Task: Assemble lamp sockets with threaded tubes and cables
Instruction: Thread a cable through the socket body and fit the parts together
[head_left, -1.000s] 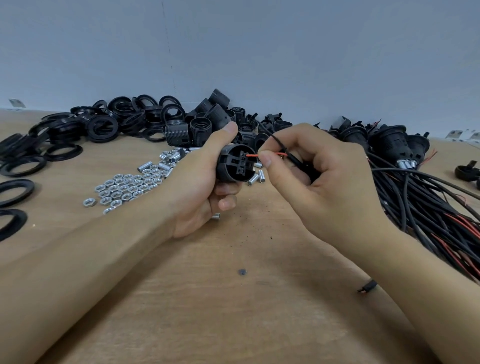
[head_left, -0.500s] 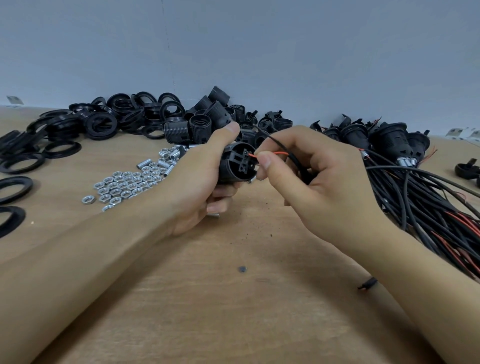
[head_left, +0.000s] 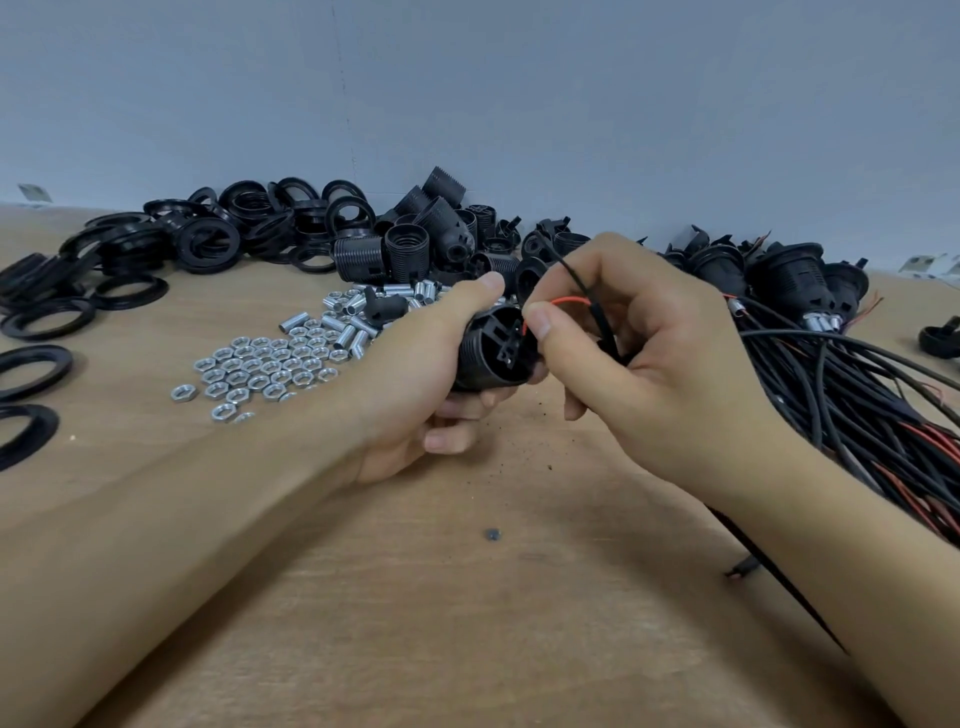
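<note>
In the head view, a black lamp socket (head_left: 493, 349) is held above the middle of the wooden tabletop (head_left: 467, 623) by the left hand (head_left: 415, 395), whose fingers are curled around its ribbed body, thumb laid along the top. Its open terminal end is turned toward the right hand (head_left: 660, 364). A thin red wire (head_left: 563, 302) is pinched between that hand's thumb and forefinger, its tip at the socket's terminal block, while a black cable (head_left: 597, 317) is carried through the same curled fingers and trails off under the wrist to the right.

Behind the left hand a scatter of silver hex nuts (head_left: 260, 366) is spread on the tabletop, and just beyond it a small heap of short threaded tubes (head_left: 353, 322) — some hidden by the thumb. Farther back, against the grey wall, loose black sockets (head_left: 415, 239) are piled, and to their left a wide heap of black rings (head_left: 208, 234), with several single rings lying along the left edge. At the right a thick bundle of black and red cables (head_left: 857, 405) is laid out, ending in already wired sockets (head_left: 789, 275) near the wall — the right forearm lies across its near part. A small dark speck (head_left: 492, 534) is seen on the tabletop between the forearms, and fine dark crumbs are scattered below the hands.
</note>
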